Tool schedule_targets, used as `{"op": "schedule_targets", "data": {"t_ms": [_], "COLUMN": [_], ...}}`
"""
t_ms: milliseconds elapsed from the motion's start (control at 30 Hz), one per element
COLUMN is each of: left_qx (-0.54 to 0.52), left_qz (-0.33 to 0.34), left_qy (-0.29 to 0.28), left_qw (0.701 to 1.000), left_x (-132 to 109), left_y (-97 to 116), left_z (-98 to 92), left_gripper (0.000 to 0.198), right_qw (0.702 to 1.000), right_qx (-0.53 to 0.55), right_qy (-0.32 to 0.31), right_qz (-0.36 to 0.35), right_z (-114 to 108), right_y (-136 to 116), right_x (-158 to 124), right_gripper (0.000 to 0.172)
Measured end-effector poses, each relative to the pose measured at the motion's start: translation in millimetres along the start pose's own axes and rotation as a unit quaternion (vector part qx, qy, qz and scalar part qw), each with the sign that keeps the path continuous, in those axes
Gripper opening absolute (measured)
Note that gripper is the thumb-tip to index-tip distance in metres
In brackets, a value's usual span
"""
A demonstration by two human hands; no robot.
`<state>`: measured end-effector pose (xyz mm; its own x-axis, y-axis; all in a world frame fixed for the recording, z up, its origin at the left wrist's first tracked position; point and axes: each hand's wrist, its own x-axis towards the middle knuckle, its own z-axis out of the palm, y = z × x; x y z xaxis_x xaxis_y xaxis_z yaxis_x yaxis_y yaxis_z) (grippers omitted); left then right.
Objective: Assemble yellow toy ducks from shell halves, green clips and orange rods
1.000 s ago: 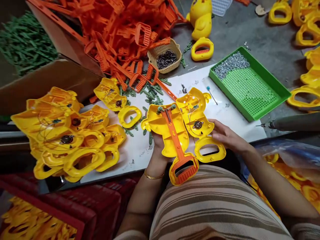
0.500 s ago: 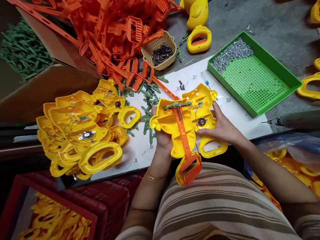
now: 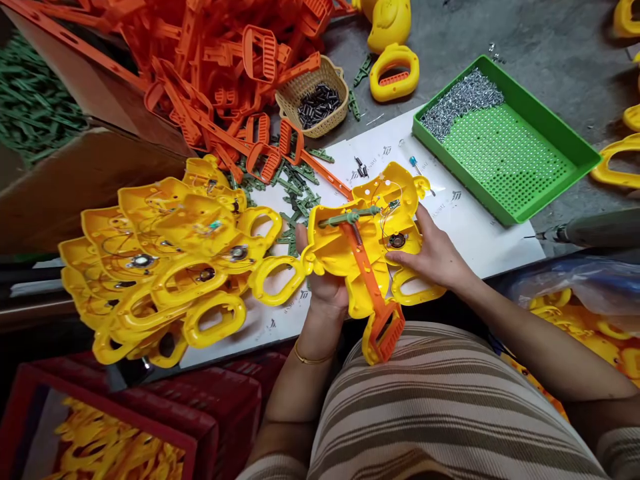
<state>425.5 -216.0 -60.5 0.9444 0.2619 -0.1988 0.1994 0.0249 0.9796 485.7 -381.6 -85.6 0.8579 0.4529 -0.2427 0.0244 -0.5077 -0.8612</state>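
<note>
White paper (image 3: pixel 480 247) beneath; left hand (image 3: pixel 327 290) holds yellow shell (image 3: pixel 330 250) with orange bar (image 3: pixel 366 263), right hand (image 3: pixel 437 253) holds wired shell (image 3: pixel 406 223).

The shell pile (image 3: pixel 165 220) lies left of the held shell (image 3: pixel 330 248), the tray (image 3: pixel 535 160) right; behind stands the basket (image 3: pixel 329 123).

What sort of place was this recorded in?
Probably a toy-assembly workshop: piled yellow plastic half-shells with wiring inside, a heap of orange plastic looped handles, and a green perforated plastic tray of small silvery parts.
</note>
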Motion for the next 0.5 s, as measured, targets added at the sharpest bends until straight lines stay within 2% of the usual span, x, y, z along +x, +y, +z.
{"op": "schedule_targets", "data": {"t_ms": [100, 167, 300, 367, 500], "left_qx": [-0.085, -0.185, -0.34, -0.369, -0.373], "left_qz": [-0.041, -0.066, -0.083, -0.091, -0.103], "left_qy": [0.012, 0.06, 0.174, 0.199, 0.227], "left_qw": [0.995, 0.979, 0.92, 0.903, 0.894], "left_x": [-1.8, -4.0, -6.2, -5.6, -4.9], "left_y": [-9.1, -12.3, -8.8, -3.9, 3.0], "left_z": [-4.4, -5.5, -3.0, -0.8, 2.3], "left_gripper": [0.068, 0.073, 0.069, 0.064, 0.055], "right_qw": [0.996, 0.984, 0.935, 0.925, 0.941], "right_qx": [0.076, 0.151, 0.28, 0.299, 0.283], "right_qy": [-0.045, -0.096, -0.206, -0.216, -0.169], "right_qz": [-0.019, -0.008, 0.073, 0.093, 0.075], "right_z": [-7.5, -15.1, -26.4, -26.1, -17.2], "right_y": [1.0, 2.7, 6.9, 7.4, 5.4], "right_x": [-0.5, -1.9, -7.6, -10.1, -10.7], "right_gripper": [0.099, 0.099, 0.103, 0.105, 0.092]}}
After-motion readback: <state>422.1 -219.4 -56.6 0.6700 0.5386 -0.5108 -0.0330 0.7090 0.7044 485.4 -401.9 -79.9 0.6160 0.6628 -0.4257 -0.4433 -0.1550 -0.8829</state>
